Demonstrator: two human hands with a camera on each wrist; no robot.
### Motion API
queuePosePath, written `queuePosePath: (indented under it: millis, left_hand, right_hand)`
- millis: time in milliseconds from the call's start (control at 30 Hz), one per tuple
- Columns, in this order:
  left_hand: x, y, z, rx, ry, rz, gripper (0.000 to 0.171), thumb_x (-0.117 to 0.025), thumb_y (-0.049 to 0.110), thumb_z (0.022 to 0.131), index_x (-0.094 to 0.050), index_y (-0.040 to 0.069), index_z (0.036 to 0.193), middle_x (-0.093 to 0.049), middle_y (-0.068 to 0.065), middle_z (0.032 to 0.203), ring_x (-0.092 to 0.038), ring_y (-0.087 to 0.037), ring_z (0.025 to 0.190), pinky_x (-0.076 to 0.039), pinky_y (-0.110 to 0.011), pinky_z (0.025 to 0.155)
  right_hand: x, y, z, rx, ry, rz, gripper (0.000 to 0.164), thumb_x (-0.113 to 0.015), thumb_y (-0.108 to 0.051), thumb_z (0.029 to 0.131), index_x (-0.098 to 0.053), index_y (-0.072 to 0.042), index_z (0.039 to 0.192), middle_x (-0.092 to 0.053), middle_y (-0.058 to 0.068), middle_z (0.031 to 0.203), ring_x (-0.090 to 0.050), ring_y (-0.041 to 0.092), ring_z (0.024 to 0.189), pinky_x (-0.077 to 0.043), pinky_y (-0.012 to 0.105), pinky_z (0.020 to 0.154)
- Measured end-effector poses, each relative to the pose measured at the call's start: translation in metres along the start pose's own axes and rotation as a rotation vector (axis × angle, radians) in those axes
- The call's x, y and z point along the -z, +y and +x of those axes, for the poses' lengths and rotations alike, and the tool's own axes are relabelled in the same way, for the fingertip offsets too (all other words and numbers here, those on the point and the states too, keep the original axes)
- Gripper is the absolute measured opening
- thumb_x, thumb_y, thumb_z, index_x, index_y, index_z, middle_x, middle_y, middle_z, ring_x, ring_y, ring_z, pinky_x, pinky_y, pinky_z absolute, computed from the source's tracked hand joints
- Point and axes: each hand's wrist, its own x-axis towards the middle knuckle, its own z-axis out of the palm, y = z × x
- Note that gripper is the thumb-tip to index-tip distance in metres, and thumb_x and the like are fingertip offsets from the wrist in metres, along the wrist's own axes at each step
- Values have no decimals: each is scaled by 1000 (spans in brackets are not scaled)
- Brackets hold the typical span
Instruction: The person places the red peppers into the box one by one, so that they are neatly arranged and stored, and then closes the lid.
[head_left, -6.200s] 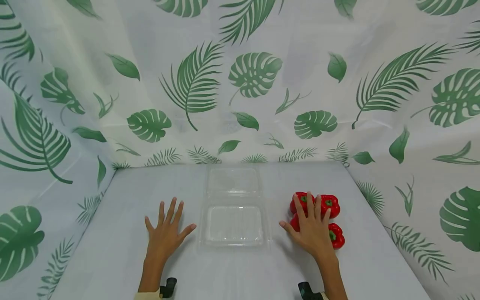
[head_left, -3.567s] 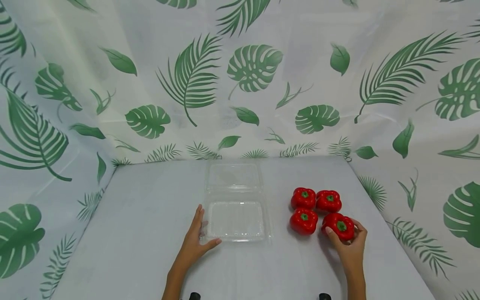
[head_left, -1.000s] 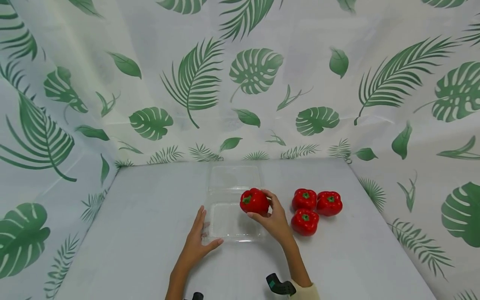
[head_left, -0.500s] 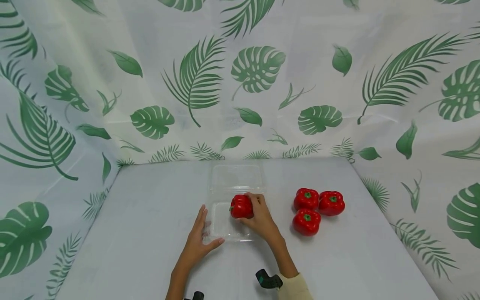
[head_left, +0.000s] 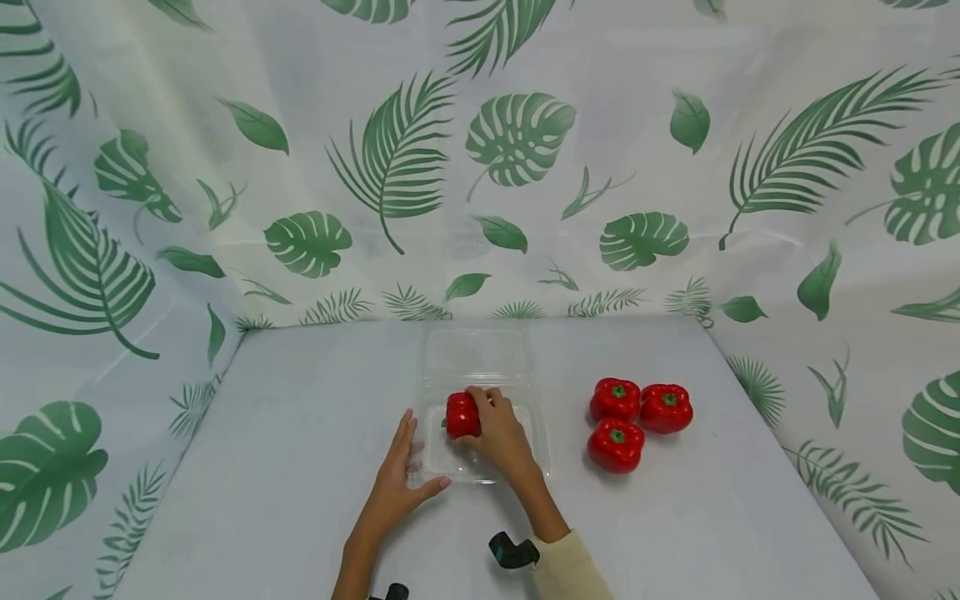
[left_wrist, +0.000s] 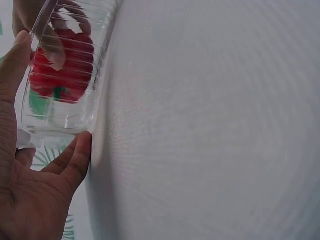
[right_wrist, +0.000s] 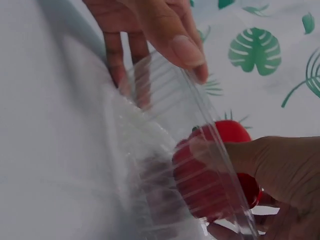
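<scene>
Red pepper [head_left: 461,415] | pinched in right grip [head_left: 501,429] | inside clear tray [head_left: 472,472]

My head camera looks forward and down across the worktop [head_left: 315,400], far enough back to take in both its far corners and the leaf-printed curtain [head_left: 480,175] behind. The camera on my left wrist is close in, low along the worktop and tipped sideways, facing past my left hand [head_left: 396,485] to the clear container [head_left: 442,458]. The one on my right wrist, also near and tipped, looks in from nearer the worktop's right edge. Those two share the clear container, the red pepper [head_left: 461,415], my left hand and my right hand [head_left: 501,435].
</scene>
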Motion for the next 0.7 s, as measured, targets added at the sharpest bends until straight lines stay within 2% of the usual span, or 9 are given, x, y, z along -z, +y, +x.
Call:
queuePosePath:
  millis: [367, 533, 700]
  left_hand:
    - [0, -2, -2, 0, 0, 4, 107, -84, 38, 74, -20, 15, 157, -13, 4, 165, -50, -34, 134, -51, -45, 100]
    - [0, -4, -2, -25, -1, -2, 105, -84, 35, 76, -21, 13, 157, -13, 2, 165, -50, -34, 134, -52, -45, 99]
    - [0, -3, 0, -27, -1, -13, 106, -85, 32, 75, -20, 13, 157, -13, 3, 165, -49, -35, 135, -51, -45, 100]
  right_hand:
    - [-20, -5, 2, 4, -3, 76, 85, -87, -21, 73, -41, -10, 144, -50, 19, 129, -55, 34, 119, -53, 52, 99]
    - [-18, -4, 1, -36, -18, 145, 87, -86, -25, 74, -39, -9, 146, -49, 19, 134, -53, 36, 124, -50, 53, 102]
    - [-13, -2, -1, -75, -1, 167, 85, -84, -31, 76, -40, -8, 146, -48, 20, 136, -53, 38, 126, -49, 53, 102]
